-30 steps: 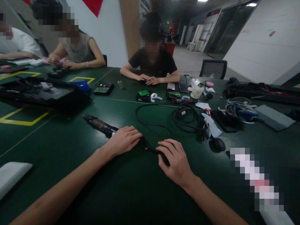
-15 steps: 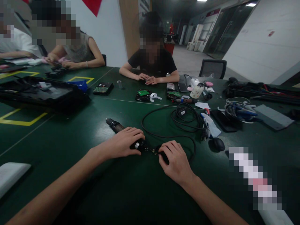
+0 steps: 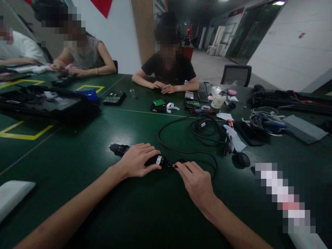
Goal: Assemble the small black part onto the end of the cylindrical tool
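The right hand pinches a small, partly hidden piece just beside the end of a black tool — the left hand curls its fingers around the tool's body, on the green table. Beyond lies a looped black cable.

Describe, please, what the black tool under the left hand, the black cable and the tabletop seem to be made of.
Black tool: probably hard plastic, dark and smooth; its shiny tip suggests metal.
Black cable: likely rubber or soft plastic sheathing, given its loose curves.
Tabletop: green, softly reflective; perhaps laminate or vinyl.
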Demonstrator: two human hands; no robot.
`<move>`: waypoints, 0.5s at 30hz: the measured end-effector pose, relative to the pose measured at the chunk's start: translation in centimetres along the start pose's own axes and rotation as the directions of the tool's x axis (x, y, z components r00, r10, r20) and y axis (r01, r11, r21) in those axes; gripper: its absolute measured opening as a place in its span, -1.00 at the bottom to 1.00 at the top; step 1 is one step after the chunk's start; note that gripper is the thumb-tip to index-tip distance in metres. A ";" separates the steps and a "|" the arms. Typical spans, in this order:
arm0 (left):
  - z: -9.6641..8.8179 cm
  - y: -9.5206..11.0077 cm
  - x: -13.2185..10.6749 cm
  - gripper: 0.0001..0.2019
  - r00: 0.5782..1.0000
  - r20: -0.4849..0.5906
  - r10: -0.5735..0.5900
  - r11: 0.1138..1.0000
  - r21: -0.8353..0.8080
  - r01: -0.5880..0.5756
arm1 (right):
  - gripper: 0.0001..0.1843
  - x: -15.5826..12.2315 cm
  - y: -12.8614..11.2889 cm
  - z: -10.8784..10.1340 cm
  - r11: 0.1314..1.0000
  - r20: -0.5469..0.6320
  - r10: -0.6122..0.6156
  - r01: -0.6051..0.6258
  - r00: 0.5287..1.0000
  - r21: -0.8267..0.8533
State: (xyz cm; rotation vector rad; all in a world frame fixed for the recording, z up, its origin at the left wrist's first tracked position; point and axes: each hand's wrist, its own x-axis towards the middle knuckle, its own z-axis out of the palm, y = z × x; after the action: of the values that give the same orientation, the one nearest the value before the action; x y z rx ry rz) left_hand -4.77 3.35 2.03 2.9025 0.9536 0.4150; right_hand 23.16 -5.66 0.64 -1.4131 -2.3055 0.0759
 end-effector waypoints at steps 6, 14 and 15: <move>0.0 1.8 0.3 -0.55 0.999 -0.024 0.027 0.997 0.079 -0.025 | -0.63 0.2 0.1 0.3 0.958 0.031 -0.016 0.006 0.999 0.287; 1.6 4.0 0.9 -0.68 0.990 -0.058 0.128 0.976 0.187 -0.115 | -0.81 0.6 0.0 -0.2 0.927 0.061 0.041 -0.061 0.997 0.371; 1.7 3.9 0.9 -0.70 0.989 -0.067 0.130 0.975 0.191 -0.116 | -0.81 0.6 -0.1 -0.2 0.929 0.060 0.045 -0.064 0.997 0.365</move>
State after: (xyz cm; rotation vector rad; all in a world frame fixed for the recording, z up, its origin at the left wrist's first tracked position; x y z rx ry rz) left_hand -1.34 0.77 1.15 3.1495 0.8693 0.4752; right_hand 22.99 -5.23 1.07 -1.2906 -2.1465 0.5383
